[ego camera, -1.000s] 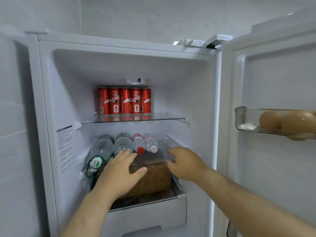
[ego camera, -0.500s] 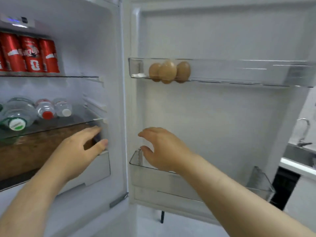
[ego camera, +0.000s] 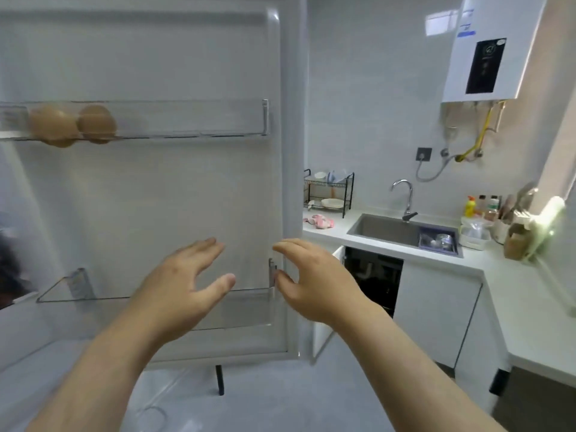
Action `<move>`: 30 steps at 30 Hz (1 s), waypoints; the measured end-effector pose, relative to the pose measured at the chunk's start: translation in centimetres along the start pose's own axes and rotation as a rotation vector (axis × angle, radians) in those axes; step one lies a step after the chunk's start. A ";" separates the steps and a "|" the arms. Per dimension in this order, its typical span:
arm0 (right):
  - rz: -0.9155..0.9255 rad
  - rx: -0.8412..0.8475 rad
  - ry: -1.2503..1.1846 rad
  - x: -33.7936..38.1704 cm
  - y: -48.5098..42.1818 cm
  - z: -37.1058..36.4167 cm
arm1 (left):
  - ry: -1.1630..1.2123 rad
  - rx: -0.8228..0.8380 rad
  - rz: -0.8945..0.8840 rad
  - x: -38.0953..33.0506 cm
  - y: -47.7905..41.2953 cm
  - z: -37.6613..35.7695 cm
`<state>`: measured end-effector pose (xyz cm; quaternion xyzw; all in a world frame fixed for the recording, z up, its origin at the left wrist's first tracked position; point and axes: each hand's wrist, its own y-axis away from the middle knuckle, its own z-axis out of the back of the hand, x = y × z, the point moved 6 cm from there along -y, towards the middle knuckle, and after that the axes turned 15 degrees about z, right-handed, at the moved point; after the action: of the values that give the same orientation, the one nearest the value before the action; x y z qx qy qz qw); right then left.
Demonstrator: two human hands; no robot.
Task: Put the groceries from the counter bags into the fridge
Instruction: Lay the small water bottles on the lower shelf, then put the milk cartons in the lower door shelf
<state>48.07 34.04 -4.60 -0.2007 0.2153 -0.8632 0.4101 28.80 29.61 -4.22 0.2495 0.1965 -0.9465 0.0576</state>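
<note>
Left hand (ego camera: 184, 282): fingers spread wide, holding nothing.
Right hand (ego camera: 314, 282): loosely curved, empty, just beside the lower door shelf (ego camera: 249, 307).
Eggs (ego camera: 71, 124): up-left of both hands; fragile.
Paper bag (ego camera: 514, 241): well right of both hands; probably light and crumply, best supported under the base.

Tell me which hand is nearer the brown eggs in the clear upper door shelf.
Left. The left hand hovers below and right of the brown eggs; the right hand is farther right, at the outer edge of the white fridge door.
</note>
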 end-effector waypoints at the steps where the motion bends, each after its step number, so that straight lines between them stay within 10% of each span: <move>1: -0.023 0.003 0.016 -1.4 1.8 1.2 | -0.020 0.009 -0.016 -1.9 0.1 -1.2; 16: -0.601 -0.023 0.272 -18.9 34.1 18.3 | 0.003 0.313 -0.365 -29.9 4.8 -21.6; 30: -1.313 -0.182 0.434 -16.7 60.0 25.6 | 0.125 0.720 -0.802 -50.0 13.4 -37.5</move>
<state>108.51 7.71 -18.48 -0.1459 0.1980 -0.9317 -0.2673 91.85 32.92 -13.98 0.2148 -0.0572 -0.8851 -0.4088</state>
